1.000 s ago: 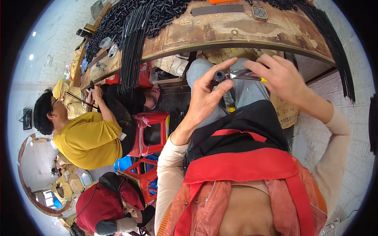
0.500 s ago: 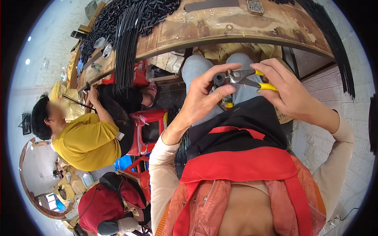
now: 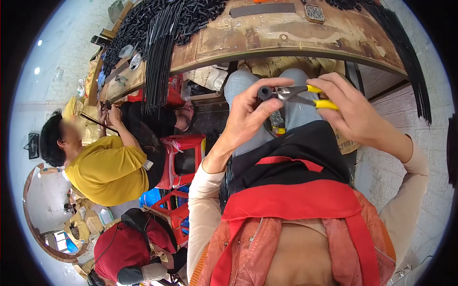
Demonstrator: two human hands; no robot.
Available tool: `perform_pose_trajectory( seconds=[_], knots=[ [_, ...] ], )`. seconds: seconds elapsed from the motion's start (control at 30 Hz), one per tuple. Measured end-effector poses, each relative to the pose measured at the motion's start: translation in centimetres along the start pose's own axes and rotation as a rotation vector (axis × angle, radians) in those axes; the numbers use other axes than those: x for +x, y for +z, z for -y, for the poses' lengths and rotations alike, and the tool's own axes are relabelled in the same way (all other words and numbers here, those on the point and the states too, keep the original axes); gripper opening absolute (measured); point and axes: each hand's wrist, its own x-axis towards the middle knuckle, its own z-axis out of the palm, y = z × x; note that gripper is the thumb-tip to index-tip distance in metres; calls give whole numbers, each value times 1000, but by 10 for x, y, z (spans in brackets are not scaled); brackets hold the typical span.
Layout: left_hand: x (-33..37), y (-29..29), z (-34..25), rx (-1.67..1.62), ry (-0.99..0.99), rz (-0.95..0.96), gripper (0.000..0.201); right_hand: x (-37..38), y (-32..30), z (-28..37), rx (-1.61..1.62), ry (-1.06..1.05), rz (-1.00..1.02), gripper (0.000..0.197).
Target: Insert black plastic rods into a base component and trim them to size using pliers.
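Note:
Above my lap, my left hand [image 3: 250,107] pinches a short black tube-like piece [image 3: 265,93] between thumb and forefinger, its round hollow end showing. My right hand [image 3: 346,105] grips pliers [image 3: 298,91] by their yellow handles, the handles spread somewhat apart. The metal jaws meet the black piece at my left fingertips. The exact contact is partly covered by my left thumb and forefinger.
Ahead stands a worn wooden table [image 3: 305,35] with a heap of black pieces [image 3: 138,33], bundled black rods [image 3: 162,57], a grey strip [image 3: 262,9] and a small tray of metal bits [image 3: 314,13]. Co-workers in yellow [image 3: 107,164] and dark red [image 3: 129,248] sit left, near red stools [image 3: 167,164].
The view has shifted slightly. The pliers stay at the black piece in my left hand, with little visible movement. The co-worker in yellow has brought both hands together on a dark rod.

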Motion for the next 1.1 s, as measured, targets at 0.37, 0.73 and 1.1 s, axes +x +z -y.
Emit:
perform_pose_trajectory(
  seconds=[0.37,0.73,1.1],
  knots=[
    [8,7,22,139,157,-126,56,-1,20,-3,241,140,124,52],
    [20,17,21,41,-62,-519,69,3,48,5,832,580,390,33],
    [22,22,20,21,-84,-594,68,21,11,9,888,641,571,34]
  ],
)
